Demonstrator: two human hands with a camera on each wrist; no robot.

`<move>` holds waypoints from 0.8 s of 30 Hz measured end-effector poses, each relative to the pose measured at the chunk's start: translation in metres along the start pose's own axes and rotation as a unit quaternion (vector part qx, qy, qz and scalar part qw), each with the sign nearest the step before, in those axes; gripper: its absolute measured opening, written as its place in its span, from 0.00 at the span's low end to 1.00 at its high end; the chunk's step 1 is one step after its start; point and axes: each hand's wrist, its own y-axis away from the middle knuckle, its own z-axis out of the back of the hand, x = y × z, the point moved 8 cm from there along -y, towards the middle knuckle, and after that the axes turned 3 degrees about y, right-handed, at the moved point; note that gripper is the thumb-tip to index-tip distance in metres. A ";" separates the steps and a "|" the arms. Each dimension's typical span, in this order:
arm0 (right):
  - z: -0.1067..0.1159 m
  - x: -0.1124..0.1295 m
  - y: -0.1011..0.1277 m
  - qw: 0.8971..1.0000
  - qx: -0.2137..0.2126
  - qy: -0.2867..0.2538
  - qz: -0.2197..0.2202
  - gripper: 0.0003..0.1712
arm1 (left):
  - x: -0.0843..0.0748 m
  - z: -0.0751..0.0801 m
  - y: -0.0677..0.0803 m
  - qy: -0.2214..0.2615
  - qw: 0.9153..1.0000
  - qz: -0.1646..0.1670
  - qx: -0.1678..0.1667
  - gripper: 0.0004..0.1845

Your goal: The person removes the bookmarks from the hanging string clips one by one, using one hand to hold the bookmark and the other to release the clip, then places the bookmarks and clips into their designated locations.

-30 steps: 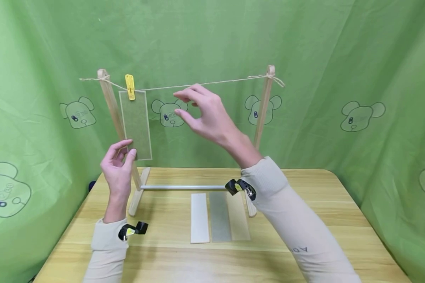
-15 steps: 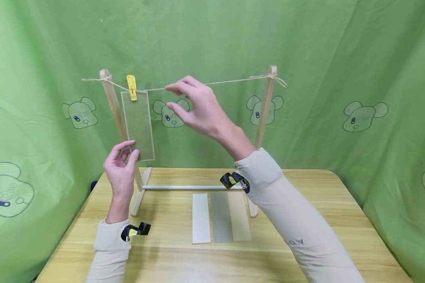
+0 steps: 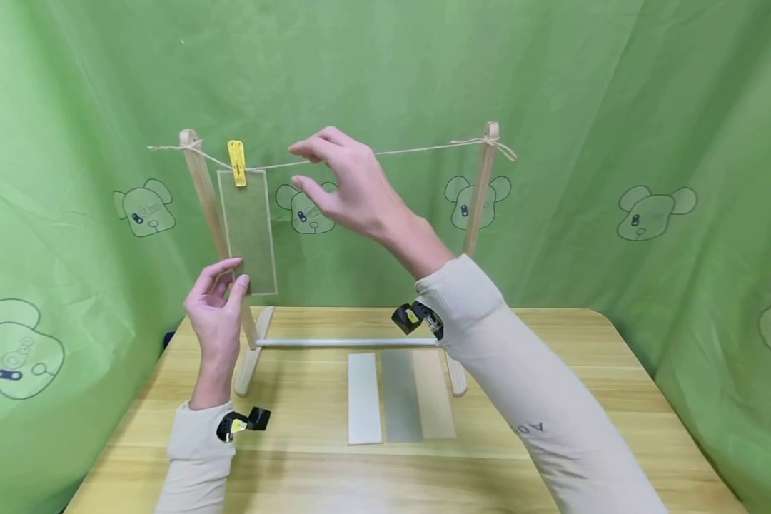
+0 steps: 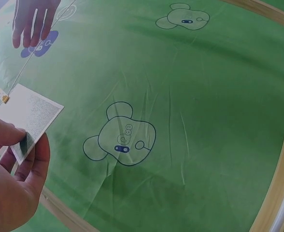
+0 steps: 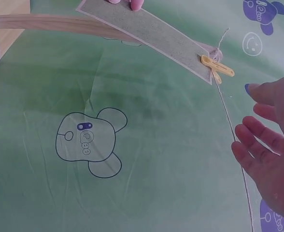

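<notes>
A green mesh strip [image 3: 247,228] hangs from a string [image 3: 417,150] by a yellow peg [image 3: 235,163], close to the left post [image 3: 199,189] of a wooden frame. My left hand [image 3: 234,277] pinches the strip's lower left corner; the left wrist view shows the left hand's [image 4: 31,140] thumb and finger on either side of the strip [image 4: 33,113]. My right hand [image 3: 298,165] hovers with spread fingers at the string, just right of the peg, and holds nothing. The right wrist view shows the right hand [image 5: 250,113] beside the string [image 5: 236,145], with the peg [image 5: 218,67] beyond.
Three flat strips lie side by side on the wooden table [image 3: 617,400]: white [image 3: 365,396], grey [image 3: 400,395] and tan [image 3: 433,392]. The frame's right post [image 3: 478,193] and a white crossbar [image 3: 347,342] stand behind them. Green cloth [image 3: 617,107] hangs all round.
My right hand has moved left along the string toward the yellow peg. The left hand has kept its pinch on the strip's corner.
</notes>
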 end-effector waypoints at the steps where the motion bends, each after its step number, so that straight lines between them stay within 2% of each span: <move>1: -0.001 0.000 -0.002 1.000 0.005 0.003 -0.004 0.22 | 0.000 0.000 0.000 0.000 1.000 0.000 0.000 0.17; 7: -0.007 0.002 -0.011 0.999 0.035 0.015 -0.023 0.24 | -0.001 0.002 0.000 0.007 1.000 0.004 -0.002 0.17; 17: -0.013 0.005 -0.024 0.998 0.042 0.025 -0.026 0.22 | 0.002 -0.004 0.001 0.009 1.000 0.007 0.008 0.17; 24: -0.025 0.002 -0.038 0.993 0.082 0.055 -0.063 0.22 | 0.001 -0.002 0.001 0.010 1.000 0.007 0.002 0.17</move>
